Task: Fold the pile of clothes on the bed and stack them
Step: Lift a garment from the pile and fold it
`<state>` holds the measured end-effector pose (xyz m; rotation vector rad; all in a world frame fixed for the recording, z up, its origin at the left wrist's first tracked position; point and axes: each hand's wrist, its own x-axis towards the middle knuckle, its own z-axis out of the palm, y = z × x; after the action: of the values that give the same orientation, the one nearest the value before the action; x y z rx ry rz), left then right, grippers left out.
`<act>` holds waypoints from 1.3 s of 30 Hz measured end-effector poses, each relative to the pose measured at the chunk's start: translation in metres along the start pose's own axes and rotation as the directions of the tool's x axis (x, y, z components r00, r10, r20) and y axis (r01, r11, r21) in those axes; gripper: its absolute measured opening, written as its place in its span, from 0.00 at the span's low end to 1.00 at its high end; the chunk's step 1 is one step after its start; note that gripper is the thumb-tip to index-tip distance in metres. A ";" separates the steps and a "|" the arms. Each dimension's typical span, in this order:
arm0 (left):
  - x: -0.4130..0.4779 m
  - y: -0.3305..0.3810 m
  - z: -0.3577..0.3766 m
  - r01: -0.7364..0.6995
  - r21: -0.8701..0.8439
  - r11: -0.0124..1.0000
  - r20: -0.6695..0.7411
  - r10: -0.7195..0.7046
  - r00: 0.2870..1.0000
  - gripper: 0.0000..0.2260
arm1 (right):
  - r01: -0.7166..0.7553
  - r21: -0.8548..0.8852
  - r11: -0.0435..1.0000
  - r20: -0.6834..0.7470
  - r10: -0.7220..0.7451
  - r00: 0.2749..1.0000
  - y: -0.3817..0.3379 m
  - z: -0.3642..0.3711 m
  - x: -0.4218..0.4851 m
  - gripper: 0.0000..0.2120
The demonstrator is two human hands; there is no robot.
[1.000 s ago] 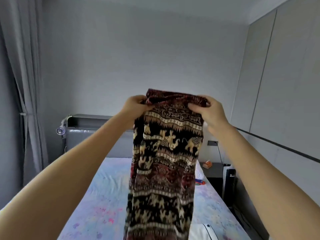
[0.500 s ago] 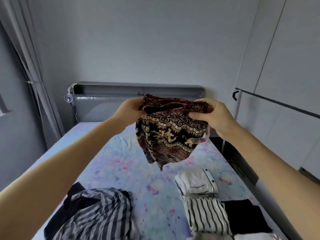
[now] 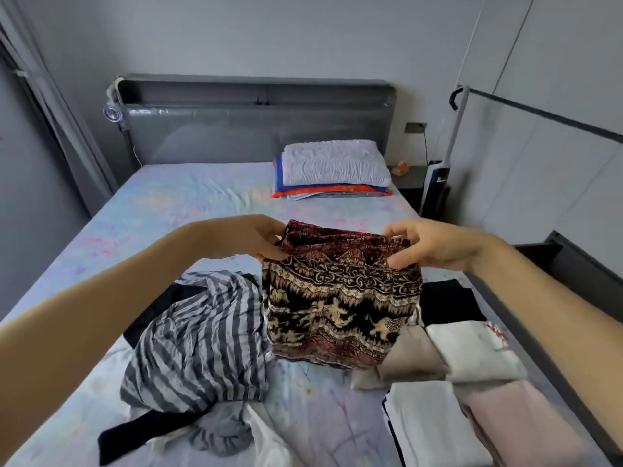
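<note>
Maroon-and-cream patterned cloth (image 3: 340,298) hangs as a short, doubled bundle; a second ago it dangled at full length in front of you. You have brought it down low over the bed (image 3: 202,197), so this piece looks nearly folded and ready to set down.

Your left hand (image 3: 256,237) pinches the top left corner and your right hand (image 3: 428,246) pinches the top right, fingers curled over the upper edge. The cloth hangs between and below them. Its lower edge hangs close over the sheet, though you cannot tell whether it touches.

It sits between the rumpled striped pile (image 3: 199,335) at the left and the folded pieces (image 3: 472,348) at the right. The striped heap is still unfolded, so plenty of the task likely remains.
</note>
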<state>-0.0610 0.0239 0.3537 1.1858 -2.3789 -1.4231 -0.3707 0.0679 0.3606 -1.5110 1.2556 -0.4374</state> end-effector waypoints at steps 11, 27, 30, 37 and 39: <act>0.022 -0.110 0.106 0.274 -0.035 0.961 0.388 -0.240 0.890 0.15 | -0.255 -0.160 0.954 0.369 0.297 0.881 0.131 0.053 0.032 0.26; 0.199 -0.280 0.140 0.564 -0.426 0.707 -0.212 -0.684 0.698 0.14 | -0.427 0.080 0.901 -0.146 0.435 0.889 0.270 0.065 0.243 0.26; 0.236 -0.314 0.140 0.584 -0.462 0.668 -0.241 -0.728 0.642 0.14 | -0.465 0.138 0.875 -0.168 0.483 0.859 0.301 0.064 0.288 0.30; 0.309 -0.395 0.151 0.700 -0.363 0.615 -0.256 -0.788 0.560 0.12 | -0.513 0.219 0.830 -0.206 0.553 0.808 0.384 0.081 0.369 0.27; 0.318 -0.405 0.154 0.694 -0.389 0.605 -0.266 -0.795 0.545 0.16 | -0.495 0.229 0.838 -0.213 0.540 0.814 0.393 0.087 0.379 0.26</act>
<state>-0.1248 -0.1856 -0.1369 2.3227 -1.3500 -1.3514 -0.3443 -0.1677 -0.1384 -0.9266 1.7384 -0.3747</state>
